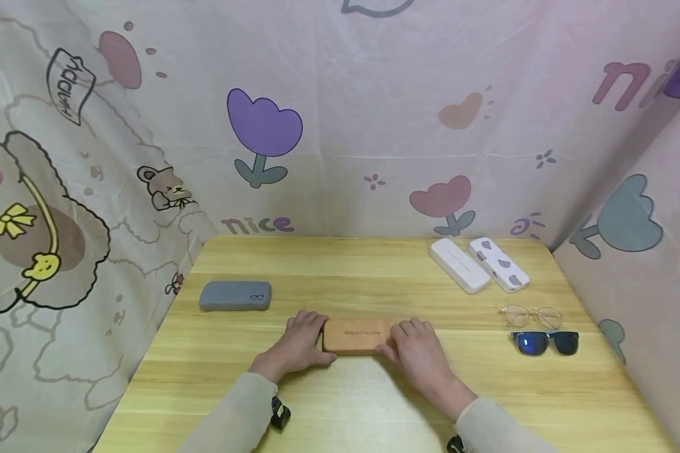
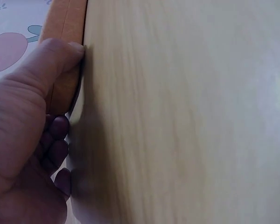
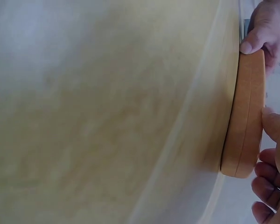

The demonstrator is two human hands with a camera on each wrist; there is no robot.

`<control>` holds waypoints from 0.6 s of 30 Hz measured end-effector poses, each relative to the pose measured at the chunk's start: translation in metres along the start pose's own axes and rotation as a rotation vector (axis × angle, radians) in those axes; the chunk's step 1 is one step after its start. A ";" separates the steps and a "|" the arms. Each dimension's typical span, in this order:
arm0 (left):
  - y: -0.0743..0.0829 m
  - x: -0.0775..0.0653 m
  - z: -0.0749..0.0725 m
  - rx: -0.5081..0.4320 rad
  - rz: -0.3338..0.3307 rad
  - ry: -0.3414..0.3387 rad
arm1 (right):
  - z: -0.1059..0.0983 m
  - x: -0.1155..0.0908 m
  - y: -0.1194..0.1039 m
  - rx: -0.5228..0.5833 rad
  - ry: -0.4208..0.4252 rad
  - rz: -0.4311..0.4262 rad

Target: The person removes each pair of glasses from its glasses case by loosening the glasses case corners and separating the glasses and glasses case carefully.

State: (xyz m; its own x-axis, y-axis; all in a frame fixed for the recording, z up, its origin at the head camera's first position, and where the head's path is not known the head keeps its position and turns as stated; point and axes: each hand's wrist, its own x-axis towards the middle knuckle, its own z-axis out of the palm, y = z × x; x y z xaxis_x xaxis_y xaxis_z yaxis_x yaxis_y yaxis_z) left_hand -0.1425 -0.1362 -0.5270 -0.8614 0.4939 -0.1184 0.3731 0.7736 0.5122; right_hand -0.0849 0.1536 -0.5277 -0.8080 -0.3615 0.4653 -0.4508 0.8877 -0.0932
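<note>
An orange glasses case (image 1: pixel 356 336) lies closed on the wooden table, dark lettering across its lid. At its left end my left hand (image 1: pixel 303 340) grips it; in the left wrist view the thumb (image 2: pixel 65 53) presses the front side, below the seam line, while the other fingers curl by the end. The right end is held by my right hand (image 1: pixel 421 351), whose thumb (image 3: pixel 273 122) touches the upper front edge in the right wrist view. Its other fingers (image 3: pixel 267 179) bend around that end, partly out of frame.
A grey glasses case (image 1: pixel 235 296) lies at the left. Toward the back right are a white case (image 1: pixel 459 266) and a patterned white case (image 1: pixel 498 264). Thin-framed glasses (image 1: pixel 531 316) and dark sunglasses (image 1: pixel 545 343) lie near the right edge. Printed cloth (image 1: pixel 345 126) hangs around the table.
</note>
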 end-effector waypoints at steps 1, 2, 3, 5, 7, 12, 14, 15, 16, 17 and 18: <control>0.000 0.000 -0.001 -0.003 -0.003 -0.001 | 0.000 0.000 0.000 0.003 0.003 -0.002; 0.000 -0.001 -0.001 -0.001 -0.005 -0.001 | 0.001 0.000 0.000 0.002 0.006 -0.003; 0.000 -0.001 -0.001 -0.004 -0.007 -0.001 | 0.001 0.000 0.001 0.004 0.008 -0.005; 0.000 -0.001 -0.002 -0.010 -0.007 0.001 | 0.002 0.001 0.002 0.014 0.003 -0.002; 0.000 -0.001 -0.003 -0.008 -0.005 0.006 | 0.002 0.001 0.003 0.028 -0.010 0.002; 0.001 -0.003 -0.004 -0.010 -0.007 0.015 | 0.003 0.001 0.004 0.085 -0.075 0.006; 0.002 -0.003 -0.004 -0.016 -0.013 0.018 | 0.005 0.001 0.004 0.098 -0.110 0.001; 0.002 -0.003 -0.004 -0.017 -0.016 0.021 | 0.005 0.000 0.003 0.102 -0.124 -0.003; 0.003 -0.004 -0.003 -0.016 -0.019 0.023 | 0.006 -0.001 0.003 0.103 -0.137 -0.005; 0.004 -0.004 -0.003 -0.013 -0.024 0.027 | 0.007 -0.001 0.003 0.102 -0.145 -0.009; 0.005 -0.005 -0.003 -0.011 -0.028 0.031 | 0.007 -0.002 0.002 0.103 -0.150 -0.012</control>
State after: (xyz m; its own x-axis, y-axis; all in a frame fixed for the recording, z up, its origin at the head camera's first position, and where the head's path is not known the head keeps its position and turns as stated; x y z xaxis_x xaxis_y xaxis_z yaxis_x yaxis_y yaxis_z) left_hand -0.1377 -0.1362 -0.5217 -0.8816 0.4597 -0.1068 0.3452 0.7825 0.5182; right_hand -0.0873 0.1540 -0.5352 -0.8462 -0.4177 0.3307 -0.4914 0.8518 -0.1816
